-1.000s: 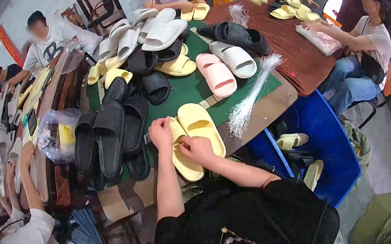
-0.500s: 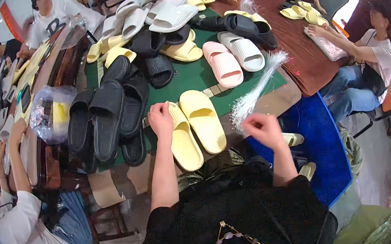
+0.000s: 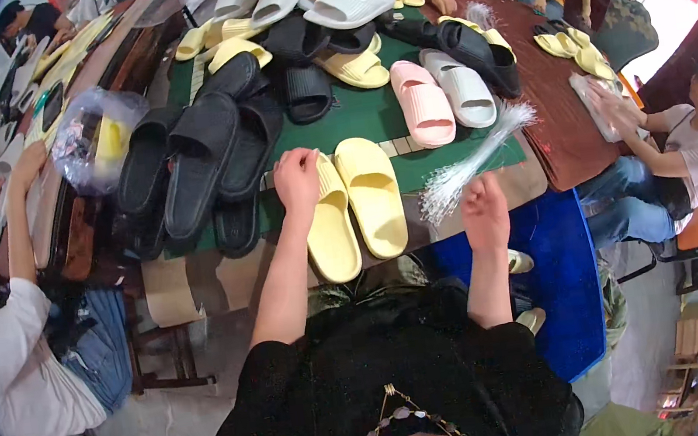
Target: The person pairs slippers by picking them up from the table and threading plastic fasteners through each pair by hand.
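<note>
Our left hand (image 3: pixel 298 179) presses curled on the yellow slipper (image 3: pixel 331 225); our right hand (image 3: pixel 484 211) pinches white ties (image 3: pixel 470 168) at the table (image 3: pixel 371 114) edge, which we judge could scatter.

yellow slippers (image 3: pixel 356 204): matt smooth foam | table cover (image 3: pixel 362 115): green cloth

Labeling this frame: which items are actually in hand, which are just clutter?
In hand: left hand on yellow slipper pair; right hand at bundle of clear plastic ties.

Lying about: black slippers, pink slipper, white slipper, plastic bag.
</note>
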Demonstrator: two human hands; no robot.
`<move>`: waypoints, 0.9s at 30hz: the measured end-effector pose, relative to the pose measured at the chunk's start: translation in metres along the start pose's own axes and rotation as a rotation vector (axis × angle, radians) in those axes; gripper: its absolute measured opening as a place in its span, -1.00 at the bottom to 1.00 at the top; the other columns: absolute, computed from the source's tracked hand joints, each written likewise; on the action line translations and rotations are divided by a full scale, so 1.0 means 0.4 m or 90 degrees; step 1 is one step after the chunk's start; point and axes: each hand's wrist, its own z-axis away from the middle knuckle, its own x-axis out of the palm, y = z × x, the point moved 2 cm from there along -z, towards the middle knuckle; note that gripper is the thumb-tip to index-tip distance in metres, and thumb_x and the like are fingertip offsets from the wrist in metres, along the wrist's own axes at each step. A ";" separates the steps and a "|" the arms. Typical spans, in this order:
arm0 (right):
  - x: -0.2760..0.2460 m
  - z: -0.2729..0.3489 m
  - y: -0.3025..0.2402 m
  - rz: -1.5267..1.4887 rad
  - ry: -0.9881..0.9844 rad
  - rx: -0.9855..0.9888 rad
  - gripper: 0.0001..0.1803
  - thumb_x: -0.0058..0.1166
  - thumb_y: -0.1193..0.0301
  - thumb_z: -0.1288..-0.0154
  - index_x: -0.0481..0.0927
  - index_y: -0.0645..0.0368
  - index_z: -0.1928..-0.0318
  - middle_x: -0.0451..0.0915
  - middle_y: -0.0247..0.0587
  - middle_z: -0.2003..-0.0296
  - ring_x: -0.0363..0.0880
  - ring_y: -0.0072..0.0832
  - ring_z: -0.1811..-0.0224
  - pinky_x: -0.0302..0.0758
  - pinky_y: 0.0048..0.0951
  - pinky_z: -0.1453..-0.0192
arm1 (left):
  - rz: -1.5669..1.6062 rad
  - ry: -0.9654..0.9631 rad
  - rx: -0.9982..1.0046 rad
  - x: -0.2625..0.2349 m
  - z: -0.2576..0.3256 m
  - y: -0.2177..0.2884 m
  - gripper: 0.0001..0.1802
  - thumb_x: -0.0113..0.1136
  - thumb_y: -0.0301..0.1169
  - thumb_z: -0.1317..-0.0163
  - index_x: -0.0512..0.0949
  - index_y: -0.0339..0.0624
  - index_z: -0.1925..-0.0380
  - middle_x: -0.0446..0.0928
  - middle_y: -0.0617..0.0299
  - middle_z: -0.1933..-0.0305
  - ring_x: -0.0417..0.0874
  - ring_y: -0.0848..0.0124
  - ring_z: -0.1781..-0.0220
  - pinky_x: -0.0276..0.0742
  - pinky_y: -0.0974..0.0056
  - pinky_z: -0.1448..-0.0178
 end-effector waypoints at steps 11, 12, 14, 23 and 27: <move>0.135 -0.029 0.208 0.848 -0.149 -0.090 -0.70 0.24 0.34 -0.12 0.60 0.22 0.15 0.66 -0.13 0.44 0.66 -0.34 0.43 0.56 -0.36 0.30 | 0.207 -0.113 -0.046 0.029 -0.078 0.034 -0.79 0.01 -0.38 -0.35 0.55 -0.30 0.25 0.66 0.11 0.30 0.67 0.38 0.24 0.56 0.30 0.10; 0.145 -0.025 0.220 0.902 -0.151 -0.119 -0.69 0.24 0.33 -0.12 0.55 0.19 0.14 0.65 -0.16 0.46 0.66 -0.30 0.43 0.55 -0.31 0.32 | 0.208 -0.163 -0.050 0.046 -0.075 0.026 -0.78 0.00 -0.36 -0.36 0.55 -0.29 0.26 0.65 0.07 0.29 0.68 0.31 0.23 0.56 0.27 0.10; 0.123 -0.039 0.236 0.969 -0.123 -0.155 -0.66 0.21 0.32 -0.12 0.40 0.13 0.14 0.65 -0.19 0.49 0.65 -0.19 0.43 0.52 -0.17 0.36 | 0.112 -0.270 -0.028 0.067 -0.055 0.114 -0.74 -0.02 -0.29 -0.37 0.53 -0.28 0.29 0.63 -0.04 0.27 0.65 0.06 0.18 0.53 0.12 0.11; 0.166 -0.012 0.254 1.025 -0.066 -0.154 -0.62 0.17 0.35 -0.14 0.29 0.16 0.13 0.63 -0.06 0.50 0.63 -0.03 0.43 0.49 -0.05 0.33 | 0.160 -0.352 0.024 0.080 -0.032 0.072 -0.76 -0.02 -0.34 -0.34 0.53 -0.31 0.30 0.60 0.01 0.32 0.61 0.14 0.21 0.48 0.18 0.09; 0.153 -0.005 0.245 0.930 0.022 -0.162 -0.48 0.16 0.40 -0.11 0.28 0.17 -0.07 0.65 -0.06 0.47 0.63 -0.03 0.40 0.50 -0.08 0.30 | 0.273 -0.501 0.019 0.074 -0.016 0.073 -0.78 0.02 -0.36 -0.35 0.52 -0.33 0.30 0.58 0.20 0.37 0.54 0.45 0.25 0.46 0.35 0.08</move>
